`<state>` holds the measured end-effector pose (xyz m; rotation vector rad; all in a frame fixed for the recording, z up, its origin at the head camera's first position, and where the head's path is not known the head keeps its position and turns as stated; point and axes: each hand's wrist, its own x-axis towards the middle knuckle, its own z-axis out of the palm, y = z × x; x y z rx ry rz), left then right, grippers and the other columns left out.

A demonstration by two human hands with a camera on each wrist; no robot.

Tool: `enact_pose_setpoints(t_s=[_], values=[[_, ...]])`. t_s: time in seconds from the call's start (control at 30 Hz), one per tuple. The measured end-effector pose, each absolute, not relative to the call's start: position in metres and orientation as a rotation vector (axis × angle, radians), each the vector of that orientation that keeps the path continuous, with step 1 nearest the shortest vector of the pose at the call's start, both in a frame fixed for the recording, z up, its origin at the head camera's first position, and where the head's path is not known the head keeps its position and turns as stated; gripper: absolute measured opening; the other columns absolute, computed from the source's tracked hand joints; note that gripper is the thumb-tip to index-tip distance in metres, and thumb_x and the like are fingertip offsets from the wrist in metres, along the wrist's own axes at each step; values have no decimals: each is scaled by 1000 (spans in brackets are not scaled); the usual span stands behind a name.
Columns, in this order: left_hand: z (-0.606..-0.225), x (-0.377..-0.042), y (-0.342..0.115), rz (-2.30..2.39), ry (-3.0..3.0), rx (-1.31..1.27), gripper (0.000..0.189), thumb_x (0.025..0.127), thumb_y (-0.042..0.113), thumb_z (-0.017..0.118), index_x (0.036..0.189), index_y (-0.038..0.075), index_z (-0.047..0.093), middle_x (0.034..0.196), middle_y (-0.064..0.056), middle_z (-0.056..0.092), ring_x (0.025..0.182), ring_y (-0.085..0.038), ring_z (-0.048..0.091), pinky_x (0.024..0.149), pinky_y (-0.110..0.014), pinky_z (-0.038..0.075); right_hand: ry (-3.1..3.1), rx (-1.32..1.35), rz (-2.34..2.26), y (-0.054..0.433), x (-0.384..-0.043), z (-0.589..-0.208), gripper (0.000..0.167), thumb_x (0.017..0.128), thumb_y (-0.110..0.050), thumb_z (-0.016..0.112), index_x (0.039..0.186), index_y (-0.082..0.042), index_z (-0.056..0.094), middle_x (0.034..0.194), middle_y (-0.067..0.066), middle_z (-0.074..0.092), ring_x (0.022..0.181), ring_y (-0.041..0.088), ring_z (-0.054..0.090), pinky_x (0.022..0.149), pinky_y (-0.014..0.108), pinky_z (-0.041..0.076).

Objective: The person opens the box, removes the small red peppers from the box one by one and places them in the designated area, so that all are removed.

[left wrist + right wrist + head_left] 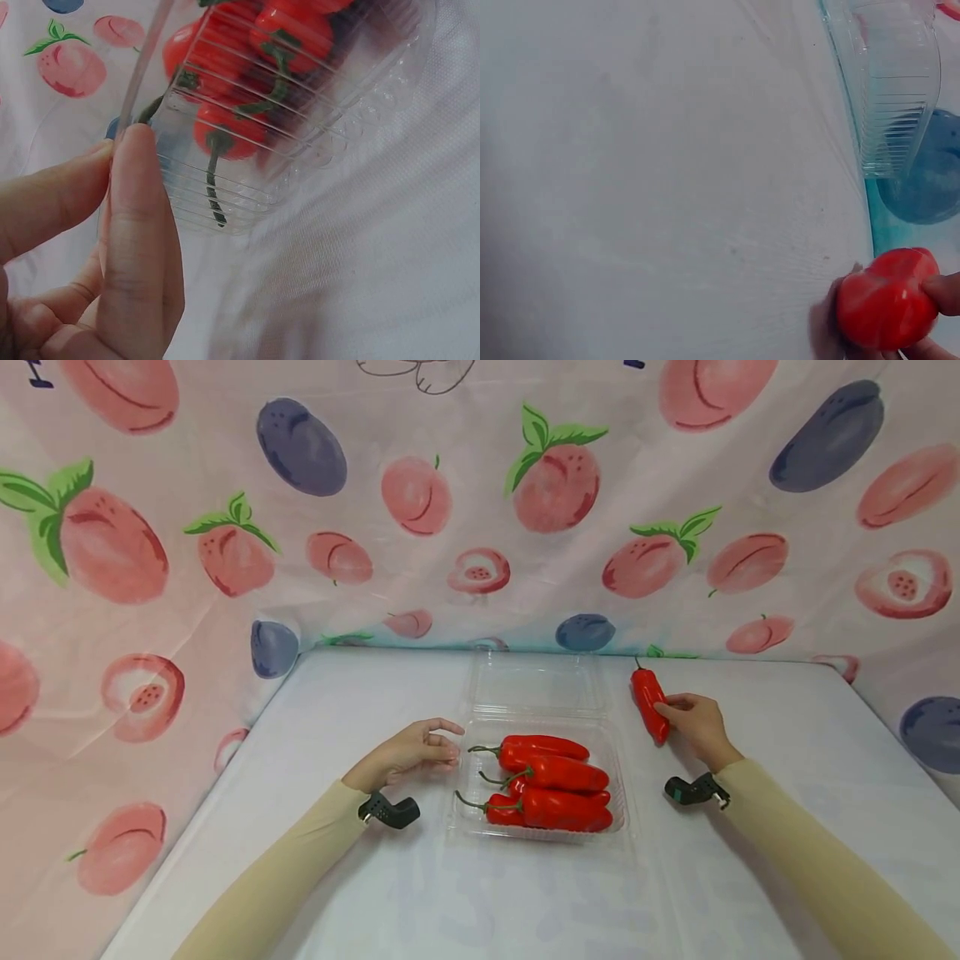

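A clear plastic clamshell box (467, 827) stands on the table with its lid (536, 685) folded back behind it. Several red peppers (566, 810) with green stems lie inside, stems to the left. My left hand (408, 750) is at the box's left side; in the left wrist view its thumb (56, 196) and fingers pinch the rim. To the right of the box, my right hand (697, 722) grips another red pepper (647, 697) between thumb and fingers near its lower end, stem pointing away. The right wrist view shows this pepper's rounded end (885, 307).
A white cloth (360, 893) covers the table. Behind and at the sides hangs a pink curtain (487, 460) printed with peaches and dark plums. Both wrists wear a small black device (390, 811).
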<state>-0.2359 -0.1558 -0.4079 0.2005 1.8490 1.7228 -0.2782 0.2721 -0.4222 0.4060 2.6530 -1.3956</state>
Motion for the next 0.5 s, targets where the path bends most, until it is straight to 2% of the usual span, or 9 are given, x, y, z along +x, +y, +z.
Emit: enact_pose_setpoints(t_s=[0.5], values=[[-407, -236, -156, 1707, 1863, 189, 47, 90, -5, 54, 133, -8, 35, 78, 4, 60, 70, -5, 63, 67, -18, 57, 2664, 378, -1372, 278, -277, -421, 55, 96, -32, 49, 134, 7, 43, 134, 29, 43, 114, 37, 45, 99, 43, 47]])
